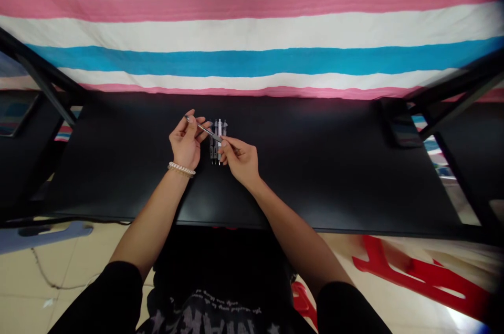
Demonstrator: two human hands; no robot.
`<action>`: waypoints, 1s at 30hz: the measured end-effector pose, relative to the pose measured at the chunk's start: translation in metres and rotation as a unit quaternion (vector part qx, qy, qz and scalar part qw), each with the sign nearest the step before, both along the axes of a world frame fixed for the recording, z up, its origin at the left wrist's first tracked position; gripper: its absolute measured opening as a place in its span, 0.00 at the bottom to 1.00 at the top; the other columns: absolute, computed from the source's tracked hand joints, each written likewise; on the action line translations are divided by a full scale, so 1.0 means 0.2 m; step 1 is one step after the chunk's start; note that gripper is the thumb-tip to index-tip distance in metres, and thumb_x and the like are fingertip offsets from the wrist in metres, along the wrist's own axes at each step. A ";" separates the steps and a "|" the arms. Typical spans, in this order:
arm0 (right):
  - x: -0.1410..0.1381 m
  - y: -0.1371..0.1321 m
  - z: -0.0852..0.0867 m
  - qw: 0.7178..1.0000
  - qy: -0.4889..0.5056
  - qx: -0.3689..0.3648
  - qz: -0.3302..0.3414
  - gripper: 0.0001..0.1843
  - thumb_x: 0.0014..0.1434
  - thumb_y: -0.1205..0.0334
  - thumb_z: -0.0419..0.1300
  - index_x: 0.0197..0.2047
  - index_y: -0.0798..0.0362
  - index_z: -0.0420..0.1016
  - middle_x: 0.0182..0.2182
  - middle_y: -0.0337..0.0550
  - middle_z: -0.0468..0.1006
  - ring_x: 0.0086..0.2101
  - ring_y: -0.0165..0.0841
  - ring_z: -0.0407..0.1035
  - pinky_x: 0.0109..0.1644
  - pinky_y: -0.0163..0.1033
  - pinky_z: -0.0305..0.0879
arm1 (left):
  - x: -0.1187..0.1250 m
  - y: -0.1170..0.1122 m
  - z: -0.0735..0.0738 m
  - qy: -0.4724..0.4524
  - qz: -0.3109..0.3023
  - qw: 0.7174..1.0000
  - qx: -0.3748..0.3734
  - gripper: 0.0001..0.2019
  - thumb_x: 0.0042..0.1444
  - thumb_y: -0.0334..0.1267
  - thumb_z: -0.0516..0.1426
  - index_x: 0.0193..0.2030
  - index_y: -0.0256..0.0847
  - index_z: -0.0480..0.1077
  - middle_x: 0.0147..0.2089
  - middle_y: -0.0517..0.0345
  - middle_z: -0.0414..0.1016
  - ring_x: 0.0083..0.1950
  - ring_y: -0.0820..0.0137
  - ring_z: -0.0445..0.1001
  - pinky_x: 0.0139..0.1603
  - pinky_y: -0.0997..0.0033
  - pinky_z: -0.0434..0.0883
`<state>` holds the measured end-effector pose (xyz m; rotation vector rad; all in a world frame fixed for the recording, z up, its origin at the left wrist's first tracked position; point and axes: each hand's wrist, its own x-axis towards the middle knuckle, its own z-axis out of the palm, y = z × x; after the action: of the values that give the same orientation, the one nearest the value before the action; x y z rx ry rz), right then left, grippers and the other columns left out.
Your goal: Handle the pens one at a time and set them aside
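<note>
**Two hands on one pen, the others lined up behind**

The left hand [185, 142] and right hand [239, 158] are both closed on a single slim pen [202, 129], pinching it at opposite ends so it spans the gap between them, tilted, just above the black bench [334, 166]. Holding both ends likely steadies it for close work (details too small to tell). A row of pens [218, 139] lies on the bench directly behind, side by side, within easy reach. A striped cloth [252, 34] hangs beyond.
</note>
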<state>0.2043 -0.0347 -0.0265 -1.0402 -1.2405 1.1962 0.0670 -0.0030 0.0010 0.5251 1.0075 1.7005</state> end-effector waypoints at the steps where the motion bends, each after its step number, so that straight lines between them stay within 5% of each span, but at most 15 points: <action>1: 0.00 0.00 0.00 1.000 -0.018 0.020 -0.012 0.19 0.64 0.46 0.61 0.48 0.50 0.83 0.28 0.39 0.80 0.22 0.27 0.72 0.26 0.35 0.73 | 0.00 0.00 -0.01 -0.002 0.003 1.000 -0.003 0.17 0.50 0.44 0.71 0.46 0.42 0.78 0.37 0.58 0.82 0.37 0.72 0.82 0.40 0.73 0.78; 7: 0.02 0.00 0.01 0.986 -0.094 0.120 -0.067 0.09 0.62 0.57 0.65 0.44 0.44 0.85 0.42 0.43 0.83 0.39 0.34 0.77 0.46 0.45 0.78 | 0.00 0.01 -0.03 -0.011 0.009 1.000 -0.010 0.16 0.49 0.44 0.72 0.42 0.42 0.78 0.35 0.59 0.81 0.36 0.72 0.82 0.40 0.74 0.77; 11: 0.01 0.01 0.00 0.996 -0.051 0.049 -0.049 0.15 0.64 0.51 0.63 0.48 0.48 0.83 0.35 0.43 0.81 0.31 0.31 0.76 0.37 0.41 0.77 | 0.00 0.01 -0.03 -0.016 0.013 1.000 -0.011 0.18 0.47 0.45 0.73 0.42 0.42 0.78 0.35 0.60 0.81 0.36 0.72 0.82 0.40 0.73 0.77; 15: 0.01 0.02 0.00 0.994 -0.045 0.081 -0.058 0.11 0.58 0.55 0.68 0.44 0.47 0.84 0.41 0.44 0.80 0.39 0.33 0.76 0.43 0.42 0.76 | 0.00 0.01 -0.02 -0.012 0.018 1.000 -0.021 0.17 0.48 0.45 0.72 0.43 0.42 0.78 0.36 0.59 0.82 0.36 0.72 0.82 0.39 0.73 0.77; 19: 0.02 0.03 0.02 0.998 -0.020 0.040 -0.042 0.08 0.61 0.54 0.65 0.41 0.46 0.84 0.34 0.41 0.78 0.34 0.32 0.74 0.40 0.43 0.75 | -0.01 0.01 -0.03 -0.009 0.014 1.000 -0.019 0.16 0.50 0.45 0.71 0.43 0.42 0.78 0.37 0.58 0.82 0.37 0.72 0.82 0.41 0.73 0.77; 22: 0.02 0.02 0.02 0.996 -0.028 0.062 -0.055 0.05 0.55 0.56 0.70 0.37 0.45 0.84 0.43 0.43 0.77 0.40 0.34 0.74 0.46 0.45 0.76 | -0.01 0.01 -0.04 0.002 0.015 1.000 -0.023 0.16 0.52 0.45 0.70 0.44 0.43 0.77 0.38 0.57 0.82 0.38 0.71 0.82 0.43 0.71 0.77; 25: 0.02 0.03 0.02 0.999 -0.006 0.023 -0.039 0.10 0.59 0.53 0.68 0.43 0.44 0.84 0.40 0.43 0.77 0.36 0.32 0.73 0.42 0.44 0.78 | -0.02 0.01 -0.04 0.006 0.015 0.999 -0.027 0.16 0.53 0.46 0.69 0.45 0.43 0.77 0.40 0.56 0.82 0.39 0.71 0.82 0.44 0.70 0.77; 30: 0.02 0.03 0.02 0.997 0.002 0.060 -0.041 0.06 0.55 0.54 0.71 0.36 0.45 0.84 0.46 0.44 0.75 0.41 0.34 0.74 0.49 0.48 0.77 | -0.01 0.01 -0.05 0.003 0.021 0.999 -0.036 0.15 0.53 0.46 0.69 0.45 0.43 0.77 0.40 0.56 0.82 0.41 0.70 0.82 0.44 0.71 0.77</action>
<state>0.2081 -0.0287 -0.0229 -0.9895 -1.2386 1.0482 0.0642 -0.0005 -0.0081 0.4643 1.0870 1.6935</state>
